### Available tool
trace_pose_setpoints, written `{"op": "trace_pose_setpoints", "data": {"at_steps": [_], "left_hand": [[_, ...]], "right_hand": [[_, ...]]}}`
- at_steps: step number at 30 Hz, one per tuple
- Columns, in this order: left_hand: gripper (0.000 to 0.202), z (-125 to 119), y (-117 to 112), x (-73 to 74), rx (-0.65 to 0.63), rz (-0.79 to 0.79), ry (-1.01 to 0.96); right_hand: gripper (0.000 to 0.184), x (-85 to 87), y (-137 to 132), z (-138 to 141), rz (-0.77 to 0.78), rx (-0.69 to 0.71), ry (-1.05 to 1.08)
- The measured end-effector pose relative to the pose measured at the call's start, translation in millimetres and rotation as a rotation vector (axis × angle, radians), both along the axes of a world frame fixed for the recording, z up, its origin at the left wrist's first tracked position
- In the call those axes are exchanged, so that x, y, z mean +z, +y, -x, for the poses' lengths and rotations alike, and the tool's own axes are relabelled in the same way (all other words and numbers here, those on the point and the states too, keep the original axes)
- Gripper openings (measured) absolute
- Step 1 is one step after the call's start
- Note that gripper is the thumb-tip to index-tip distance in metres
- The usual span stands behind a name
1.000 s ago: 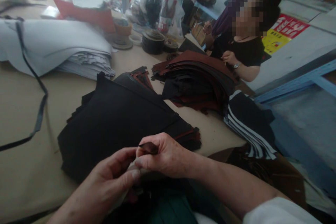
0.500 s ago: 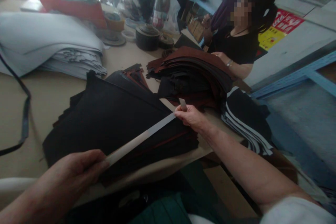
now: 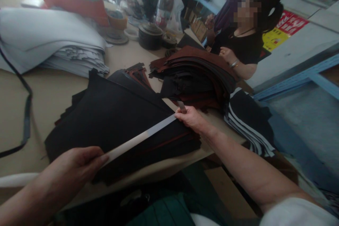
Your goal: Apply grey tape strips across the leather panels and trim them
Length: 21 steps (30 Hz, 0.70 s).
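Note:
A pale flat strip (image 3: 140, 137) is stretched taut between my two hands, slanting up to the right. My left hand (image 3: 84, 164) pinches its lower end between thumb and fingers. My right hand (image 3: 192, 118) grips the upper end, and a short dark tail of the strip sticks up past the thumb. Beneath the strip lies a stack of black sheets (image 3: 113, 109), fanned at the left edge, with some reddish-brown edges showing. Whether the strip touches the stack I cannot tell.
Behind stands a curved pile of brown and black sheets (image 3: 196, 58). Grey-white sheets (image 3: 53, 31) lie folded at left, near a loose black strap (image 3: 27, 113). Dark rolls (image 3: 150, 37) sit further back. Black-and-white pieces (image 3: 250, 120) lie at right. A co-worker (image 3: 241, 42) is across the table.
My hands and the strip have hardly moved; the view has shifted slightly. The co-worker's hand has lifted from the brown pile.

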<state>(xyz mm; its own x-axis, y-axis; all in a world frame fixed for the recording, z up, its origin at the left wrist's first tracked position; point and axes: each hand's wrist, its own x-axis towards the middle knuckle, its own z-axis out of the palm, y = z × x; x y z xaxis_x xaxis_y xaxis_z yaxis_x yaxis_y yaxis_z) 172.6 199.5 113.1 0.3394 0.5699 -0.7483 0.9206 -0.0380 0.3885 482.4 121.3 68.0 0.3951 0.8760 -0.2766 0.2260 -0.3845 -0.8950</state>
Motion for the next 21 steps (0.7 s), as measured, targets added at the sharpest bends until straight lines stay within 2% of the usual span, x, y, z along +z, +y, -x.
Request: {"op": "trace_pose_setpoints", "data": {"at_steps": [5,9,11,13,15,18,21], "left_hand": [[0.053,3,1,-5.0,-0.039,-0.017,-0.013],[0.052,3,1,-4.3,-0.063,-0.029,-0.048],[0.051,3,1,-2.5,-0.075,-0.037,-0.057],[0.048,3,1,-0.9,-0.088,-0.048,-0.058],[0.044,4,0,-0.4,-0.103,-0.060,-0.083],[0.040,8,0,-1.0,-0.109,-0.063,-0.148],[0.036,17,3,1.0,-0.087,-0.038,-0.174]], "right_hand": [[0.017,-3.0,1,-5,0.007,0.082,-0.168],[0.016,10.5,1,0,-0.055,0.103,-0.352],[0.012,21.2,2,9,-0.121,0.159,-0.337],[0.013,30.2,6,21,-0.162,0.260,-0.232],[0.014,34.7,11,30,-0.141,0.371,-0.144],[0.013,33.4,18,37,-0.054,0.472,-0.142],[0.014,29.1,20,36,0.014,0.505,-0.200]]}}
